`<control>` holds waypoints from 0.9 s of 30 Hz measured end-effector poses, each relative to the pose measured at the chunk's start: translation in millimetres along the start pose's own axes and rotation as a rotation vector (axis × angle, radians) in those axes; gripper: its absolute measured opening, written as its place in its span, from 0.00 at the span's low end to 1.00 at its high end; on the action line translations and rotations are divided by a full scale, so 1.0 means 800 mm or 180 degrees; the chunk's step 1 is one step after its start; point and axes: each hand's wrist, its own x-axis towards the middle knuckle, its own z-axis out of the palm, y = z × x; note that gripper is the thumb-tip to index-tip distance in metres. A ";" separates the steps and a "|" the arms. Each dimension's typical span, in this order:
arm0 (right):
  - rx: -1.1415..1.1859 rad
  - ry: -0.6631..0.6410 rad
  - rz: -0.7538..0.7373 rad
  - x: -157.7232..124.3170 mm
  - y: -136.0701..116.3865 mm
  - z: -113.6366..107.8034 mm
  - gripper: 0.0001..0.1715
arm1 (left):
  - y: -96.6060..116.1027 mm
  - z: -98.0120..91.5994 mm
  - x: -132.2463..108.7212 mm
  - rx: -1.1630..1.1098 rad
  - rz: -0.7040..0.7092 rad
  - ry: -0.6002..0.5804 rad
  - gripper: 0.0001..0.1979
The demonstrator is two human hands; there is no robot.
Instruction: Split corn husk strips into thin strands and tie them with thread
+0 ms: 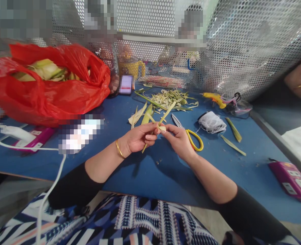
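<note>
We've got both hands just left of the scissors [178, 122], working on one strip of husk [167, 114]: our left hand [142, 136] pinches it between thumb and fingers, and our right hand [179, 141] seems to have thumb and fingertip on the pale flap [162, 128] where the hands meet, though it's too small for us to tell how firmly. Right of the scissors lie two loose strips [234, 146] with a bundle of white thread [211, 123] closer in, and we can't see any thread wound on our piece. Left of the scissors, a bit past the hands, some flat strips [146, 115] look whole. Beyond the scissors there's a big heap of bits [169, 98], so we'd say loads of cutting is done, while the piece we're holding looks partway at best. Further back, off right of the scissors, is a yellow glue gun [216, 99], and well left of the scissors a red bag [71, 98] has plenty more husks [47, 69] in it, so we reckon lots of the material is unworked.
</note>
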 end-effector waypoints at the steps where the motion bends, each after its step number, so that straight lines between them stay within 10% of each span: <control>1: -0.0029 0.0025 -0.0014 0.000 0.000 0.000 0.15 | 0.000 -0.001 0.000 0.0045 -0.0025 0.0018 0.06; 15: -0.1418 -0.0070 -0.0381 -0.008 -0.019 -0.007 0.13 | -0.008 0.003 0.008 0.1432 0.0617 0.0957 0.08; 27: -0.1680 -0.0129 -0.0645 0.005 -0.002 -0.018 0.12 | -0.002 -0.004 0.004 0.0853 0.0312 0.0481 0.06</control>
